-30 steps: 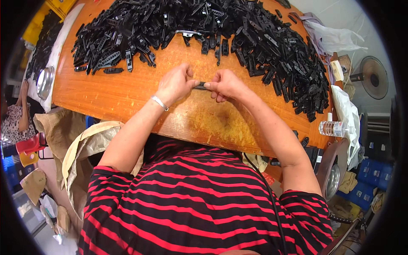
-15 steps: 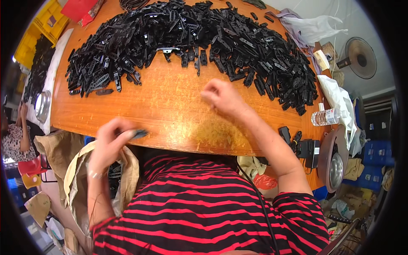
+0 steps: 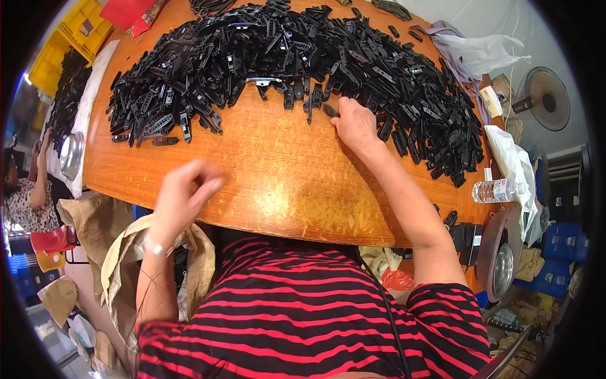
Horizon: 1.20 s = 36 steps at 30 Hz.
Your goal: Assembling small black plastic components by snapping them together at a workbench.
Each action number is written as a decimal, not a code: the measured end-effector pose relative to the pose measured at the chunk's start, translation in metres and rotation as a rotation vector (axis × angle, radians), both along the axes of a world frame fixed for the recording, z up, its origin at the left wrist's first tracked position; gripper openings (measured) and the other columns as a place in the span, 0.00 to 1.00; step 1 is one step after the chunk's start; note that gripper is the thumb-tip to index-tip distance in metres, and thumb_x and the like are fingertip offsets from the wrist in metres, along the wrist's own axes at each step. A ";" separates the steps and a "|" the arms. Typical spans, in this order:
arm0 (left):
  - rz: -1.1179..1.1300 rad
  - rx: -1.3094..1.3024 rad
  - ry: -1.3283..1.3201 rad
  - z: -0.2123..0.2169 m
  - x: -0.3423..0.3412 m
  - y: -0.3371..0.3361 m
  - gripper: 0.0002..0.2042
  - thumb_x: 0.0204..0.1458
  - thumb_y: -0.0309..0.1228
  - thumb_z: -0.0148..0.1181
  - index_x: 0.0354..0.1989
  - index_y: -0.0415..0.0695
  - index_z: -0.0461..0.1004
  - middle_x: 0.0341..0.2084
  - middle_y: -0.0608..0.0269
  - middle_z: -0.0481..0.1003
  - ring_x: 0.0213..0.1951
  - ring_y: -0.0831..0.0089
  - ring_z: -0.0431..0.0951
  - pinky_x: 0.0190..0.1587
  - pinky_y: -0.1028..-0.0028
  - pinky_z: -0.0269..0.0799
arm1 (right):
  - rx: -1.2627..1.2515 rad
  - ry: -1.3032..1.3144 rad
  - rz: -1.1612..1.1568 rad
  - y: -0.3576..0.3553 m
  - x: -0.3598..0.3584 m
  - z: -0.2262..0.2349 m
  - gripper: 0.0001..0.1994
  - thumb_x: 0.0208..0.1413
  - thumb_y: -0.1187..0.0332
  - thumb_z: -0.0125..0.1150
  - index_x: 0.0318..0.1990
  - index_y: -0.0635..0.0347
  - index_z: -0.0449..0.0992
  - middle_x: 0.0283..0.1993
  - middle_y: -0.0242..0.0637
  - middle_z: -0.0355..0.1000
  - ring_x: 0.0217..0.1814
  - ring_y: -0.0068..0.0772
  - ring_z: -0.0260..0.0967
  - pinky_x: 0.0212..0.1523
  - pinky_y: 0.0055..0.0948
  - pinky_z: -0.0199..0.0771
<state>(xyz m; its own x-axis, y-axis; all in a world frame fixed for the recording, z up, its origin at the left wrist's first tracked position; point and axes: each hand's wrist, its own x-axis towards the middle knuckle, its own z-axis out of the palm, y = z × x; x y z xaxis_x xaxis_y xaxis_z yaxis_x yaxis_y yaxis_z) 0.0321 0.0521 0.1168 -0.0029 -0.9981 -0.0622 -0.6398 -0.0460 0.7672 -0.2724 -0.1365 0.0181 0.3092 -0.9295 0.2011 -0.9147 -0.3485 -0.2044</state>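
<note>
Right hand (image 3: pixel 358 125) pinches a part (image 3: pixel 330 110) — the crowded pile (image 3: pixel 372 69) could snag it; left hand (image 3: pixel 182 197) — blurred — seems loose, empty.

Right hand (image 3: pixel 357 128) pinches black plastic piece (image 3: pixel 331 111) at near edge of black parts pile (image 3: pixel 379 76), wooden desk (image 3: pixel 252 164). Left hand (image 3: pixel 185 194) blurred, half-curled, near open sack (image 3: pixel 203 268).

Left hand (image 3: pixel 187 193): blurred, outlines smeared. Right hand (image 3: pixel 357 124): hides one end of part (image 3: pixel 330 111). Pile (image 3: pixel 284 50): lower pieces buried, piece details too small to tell. Sack (image 3: pixel 202 259), near left: contents mostly hidden by forearm (image 3: pixel 157 284). Red bag (image 3: pixel 129 14), far left: cut off at far edge.
</note>
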 end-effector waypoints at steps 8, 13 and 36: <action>0.036 -0.036 -0.280 -0.077 -0.113 -0.147 0.19 0.49 0.48 0.64 0.34 0.42 0.76 0.30 0.51 0.79 0.35 0.52 0.80 0.39 0.59 0.74 | 0.033 -0.140 0.198 0.073 0.013 -0.005 0.09 0.50 0.70 0.66 0.33 0.60 0.70 0.34 0.43 0.69 0.30 0.48 0.72 0.31 0.42 0.74; 0.062 -0.020 -0.346 -0.094 -0.127 -0.165 0.16 0.49 0.44 0.63 0.31 0.42 0.77 0.31 0.49 0.79 0.37 0.51 0.80 0.41 0.58 0.74 | 0.003 -0.229 0.254 0.096 0.024 -0.009 0.05 0.53 0.70 0.62 0.35 0.60 0.75 0.34 0.40 0.69 0.31 0.46 0.73 0.31 0.39 0.75; 0.050 0.117 0.754 -0.082 -0.072 -0.091 0.14 0.55 0.28 0.63 0.48 0.38 0.71 0.29 0.67 0.76 0.28 0.83 0.74 0.29 0.84 0.70 | 0.693 -0.830 0.077 0.054 0.015 0.025 0.09 0.60 0.68 0.61 0.32 0.65 0.78 0.20 0.27 0.71 0.18 0.14 0.65 0.18 0.17 0.64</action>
